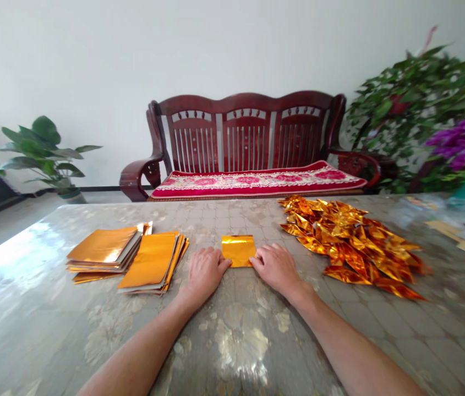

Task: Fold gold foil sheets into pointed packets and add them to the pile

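A small sheet of gold foil paper point(238, 252) lies on the table between my two hands, its shiny side up and a bright band along the far edge. My left hand point(206, 268) pinches its near left corner, fingers curled. At the near right corner, my right hand point(275, 267) is closed on the paper's edge with thumb and fingers. Two stacks of gold foil paper sit to the left, a farther stack point(102, 246) and a nearer stack point(149, 261). On the right spreads a pile of folded gold foil pieces point(351, 239) with pointed ends.
The table point(240, 341) has a glossy patterned cover. Plastic bags point(422, 206) and a tan strip point(463, 242) lie at its right end. Beyond its far edge stands a dark red wooden bench point(245, 137) with a red patterned cushion point(257, 180). Potted plants point(46, 154) flank it.
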Tool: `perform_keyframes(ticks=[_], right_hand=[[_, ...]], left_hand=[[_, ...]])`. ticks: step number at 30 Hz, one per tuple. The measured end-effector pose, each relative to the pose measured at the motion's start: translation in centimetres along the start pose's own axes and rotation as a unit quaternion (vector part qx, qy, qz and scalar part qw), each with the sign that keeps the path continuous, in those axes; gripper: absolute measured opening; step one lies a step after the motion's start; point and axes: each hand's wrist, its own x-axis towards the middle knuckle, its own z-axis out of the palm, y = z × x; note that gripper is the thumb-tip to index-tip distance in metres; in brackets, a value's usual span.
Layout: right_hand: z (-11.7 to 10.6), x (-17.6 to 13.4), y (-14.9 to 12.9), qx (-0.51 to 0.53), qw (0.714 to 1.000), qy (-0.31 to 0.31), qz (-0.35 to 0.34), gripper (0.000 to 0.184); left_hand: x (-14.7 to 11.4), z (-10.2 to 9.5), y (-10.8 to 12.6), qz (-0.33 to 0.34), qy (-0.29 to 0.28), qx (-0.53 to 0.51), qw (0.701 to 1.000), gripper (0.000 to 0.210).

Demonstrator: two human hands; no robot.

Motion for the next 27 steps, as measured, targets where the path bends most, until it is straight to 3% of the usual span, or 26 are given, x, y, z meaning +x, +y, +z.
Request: perform_keyframes(ticks=[20, 23, 27], right_hand=[[0.19, 0.03, -0.12, -0.015, 1.0, -0.018, 0.001, 0.02], [0.1, -0.05, -0.18, -0.019, 1.0, -0.015, 0.001, 0.019], [0.05, -0.15, -0.29, -0.019, 1.0, -0.014, 0.008, 0.019]], left_hand=[[-0.3, 0.0, 0.37, -0.025, 0.001, 0.003, 1.0, 0.021], [-0.39, 0.19, 0.26, 0.005, 0.033, -0.017, 0.999, 0.025], [-0.52, 0.69, 0.37, 0.097, 0.037, -0.057, 0.993, 0.026]])
